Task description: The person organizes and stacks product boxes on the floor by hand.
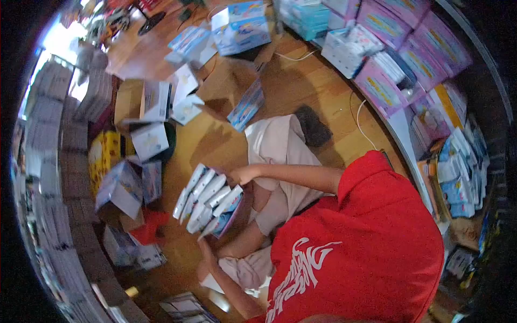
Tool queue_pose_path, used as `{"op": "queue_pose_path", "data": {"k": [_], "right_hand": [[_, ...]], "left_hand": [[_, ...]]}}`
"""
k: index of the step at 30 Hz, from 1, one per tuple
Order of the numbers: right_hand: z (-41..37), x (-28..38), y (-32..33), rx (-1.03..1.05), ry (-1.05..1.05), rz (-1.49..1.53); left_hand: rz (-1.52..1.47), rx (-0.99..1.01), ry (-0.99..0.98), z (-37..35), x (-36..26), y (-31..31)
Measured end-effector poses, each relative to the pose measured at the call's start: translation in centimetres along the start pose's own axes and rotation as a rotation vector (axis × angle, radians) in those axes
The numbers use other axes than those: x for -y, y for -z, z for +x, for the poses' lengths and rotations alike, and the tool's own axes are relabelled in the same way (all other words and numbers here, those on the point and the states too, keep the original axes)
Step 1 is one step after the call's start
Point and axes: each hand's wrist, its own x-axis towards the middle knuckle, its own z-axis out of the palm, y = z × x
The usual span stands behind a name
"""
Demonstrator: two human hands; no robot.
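Note:
A pink-sided box stands tilted in front of my folded legs, packed with several white-and-blue packets in rows. At its upper edge, my right hand is closed, with the fingertips partly hidden behind the packets. My left hand grips the lower corner of the same box, and its fingers are only partly visible. My legs in light trousers are on the wooden floor around the box.
Opened cartons and a blue-white box lie ahead. Stacked packs line the left side. Pink boxes and piled packets fill a shelf on the right. A white cable runs along the floor.

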Motion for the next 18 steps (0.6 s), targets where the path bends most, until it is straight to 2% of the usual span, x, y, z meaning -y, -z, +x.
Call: {"op": "queue_pose_path", "data": {"k": [5,6,9,12,15,17,18], "right_hand": [[0.4,1.1,0.7,0.035,0.036,-0.317],[0.3,3.2,0.8,-0.030,-0.277,-0.155],[0.4,1.4,-3.0,-0.405,-0.207,0.016],[-3.0,11.3,2.9,-0.527,-0.098,0.109],[-5.5,12.7,5.4,-0.544,-0.087,-0.172],[-6.3,12.2,6.8,-0.718,0.045,0.110],[-7.5,12.1,7.5,-0.833,-0.014,-0.007]], "left_hand": [[-0.088,-0.018,0.017,1.2,-0.4,-0.2],[-0.093,-0.016,0.026,1.4,-0.5,-0.2],[-0.103,-0.029,0.047,1.3,-0.8,-0.2],[-0.122,-0.048,0.044,1.3,-0.4,0.8],[-0.181,0.067,-0.028,0.9,-0.2,1.6],[-0.071,0.066,-0.063,-0.3,-1.0,0.4],[-0.017,0.062,-0.081,-0.9,-1.2,0.1]]}}
